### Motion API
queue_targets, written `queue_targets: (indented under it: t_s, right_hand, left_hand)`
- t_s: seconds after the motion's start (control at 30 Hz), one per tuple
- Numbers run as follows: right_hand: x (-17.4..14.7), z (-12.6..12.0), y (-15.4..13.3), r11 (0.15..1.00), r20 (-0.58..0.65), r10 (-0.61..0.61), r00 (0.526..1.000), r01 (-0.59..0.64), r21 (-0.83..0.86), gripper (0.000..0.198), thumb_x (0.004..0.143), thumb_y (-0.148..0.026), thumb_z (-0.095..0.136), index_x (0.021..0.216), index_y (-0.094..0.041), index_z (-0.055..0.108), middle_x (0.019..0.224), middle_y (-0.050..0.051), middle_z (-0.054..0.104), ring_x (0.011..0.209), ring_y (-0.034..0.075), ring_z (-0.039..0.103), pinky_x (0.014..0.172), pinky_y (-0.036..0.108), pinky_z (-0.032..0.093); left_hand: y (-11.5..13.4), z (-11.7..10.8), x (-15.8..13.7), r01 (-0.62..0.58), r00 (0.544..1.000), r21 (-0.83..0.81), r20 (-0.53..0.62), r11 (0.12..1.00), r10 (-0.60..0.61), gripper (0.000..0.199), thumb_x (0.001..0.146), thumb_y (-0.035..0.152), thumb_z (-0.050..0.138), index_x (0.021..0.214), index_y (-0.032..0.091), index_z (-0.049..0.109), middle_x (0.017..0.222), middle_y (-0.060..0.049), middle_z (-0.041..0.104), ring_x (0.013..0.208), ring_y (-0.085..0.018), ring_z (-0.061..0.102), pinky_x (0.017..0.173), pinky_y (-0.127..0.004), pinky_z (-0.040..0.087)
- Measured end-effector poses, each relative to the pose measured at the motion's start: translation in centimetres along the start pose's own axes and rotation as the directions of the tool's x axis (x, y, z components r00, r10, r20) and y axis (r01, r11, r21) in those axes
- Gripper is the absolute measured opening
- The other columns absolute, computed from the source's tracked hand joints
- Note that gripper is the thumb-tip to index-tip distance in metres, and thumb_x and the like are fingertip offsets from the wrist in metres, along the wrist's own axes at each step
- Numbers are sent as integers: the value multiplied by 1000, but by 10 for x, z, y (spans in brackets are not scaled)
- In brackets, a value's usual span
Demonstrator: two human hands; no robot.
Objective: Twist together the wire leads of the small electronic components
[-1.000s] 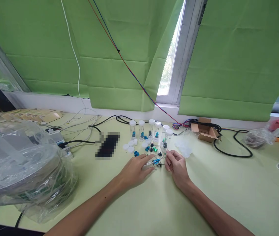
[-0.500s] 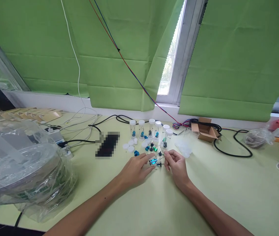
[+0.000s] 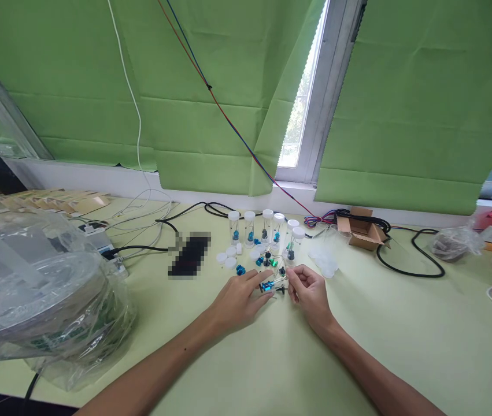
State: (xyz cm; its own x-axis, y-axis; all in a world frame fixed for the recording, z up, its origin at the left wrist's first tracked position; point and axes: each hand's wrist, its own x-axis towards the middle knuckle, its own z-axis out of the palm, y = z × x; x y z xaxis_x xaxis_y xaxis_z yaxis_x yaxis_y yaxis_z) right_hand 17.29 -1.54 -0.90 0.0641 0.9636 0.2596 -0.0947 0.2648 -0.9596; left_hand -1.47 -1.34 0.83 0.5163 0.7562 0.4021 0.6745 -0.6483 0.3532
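My left hand (image 3: 242, 299) curls its thumb and fingers about a small blue piece (image 3: 267, 286). A thin, pale stem runs from that piece toward my right hand (image 3: 310, 290), whose thumb and index finger are pinched together. What lies in that pinch is too small to make out. Close by on the table are small black parts (image 3: 281, 290), a green part (image 3: 274, 262) and a loose blue part (image 3: 240, 270). Behind them stand several clear tubes with white caps (image 3: 250, 215), each with a dark or blue part inside.
White caps (image 3: 221, 258) lie left of the tubes, and clear plastic pieces (image 3: 326, 263) to the right. A cardboard box (image 3: 362, 234) and black cables (image 3: 419, 273) are farther right. At left are a phone-like dark slab (image 3: 190, 255) and a big plastic-wrapped spool (image 3: 46, 294).
The blue piece between my left fingers has turned and shifted slightly left. My right fingertips have moved a little to the left. The rest looks the same.
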Motion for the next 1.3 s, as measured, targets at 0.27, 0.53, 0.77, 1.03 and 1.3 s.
queue_targets:
  t_s: [0.27,0.53,0.77,1.03,1.3]
  right_hand:
    - [-2,0,-1,1000,29,-14,999,15,-23,33,83,-46,63,68,-19,54,46,-6,48,39,8,38,41,22,31]
    - [-2,1,2,999,31,-33,999,33,-10,32,85,-45,62,69,-19,55,46,-6,48,39,8,39,40,21,32]
    - [-2,1,3,999,25,-24,999,24,21,28,85,-42,63,74,-19,54,48,-7,46,39,7,39,40,20,31]
    - [1,0,1,999,-57,18,998,-16,42,29,83,-45,65,77,-18,55,53,-7,47,38,7,41,38,20,30]
    - [1,0,2,999,-37,23,999,-21,45,34,81,-45,67,70,-17,53,51,-6,48,37,6,41,37,19,30]
  left_hand:
    - [1,0,0,-1,1000,-27,-12,1000,1,40,90,38,51,128,25,54,89,-4,64,66,-15,58,59,-25,43]
    - [1,0,-1,-6,1000,-35,-11,999,5,40,91,38,51,128,25,54,89,-5,64,65,-15,57,60,-25,43]
    - [1,-2,1,2,1000,-25,1,1000,-2,40,91,38,51,129,25,54,90,-4,64,67,-15,58,61,-25,44]
    - [-8,-5,2,-24,999,34,-48,999,26,39,91,38,52,127,24,56,90,-5,65,67,-15,59,60,-25,43]
    - [-9,-4,1,-54,997,59,-43,997,56,40,90,35,53,130,28,53,86,-2,63,64,-14,57,60,-24,42]
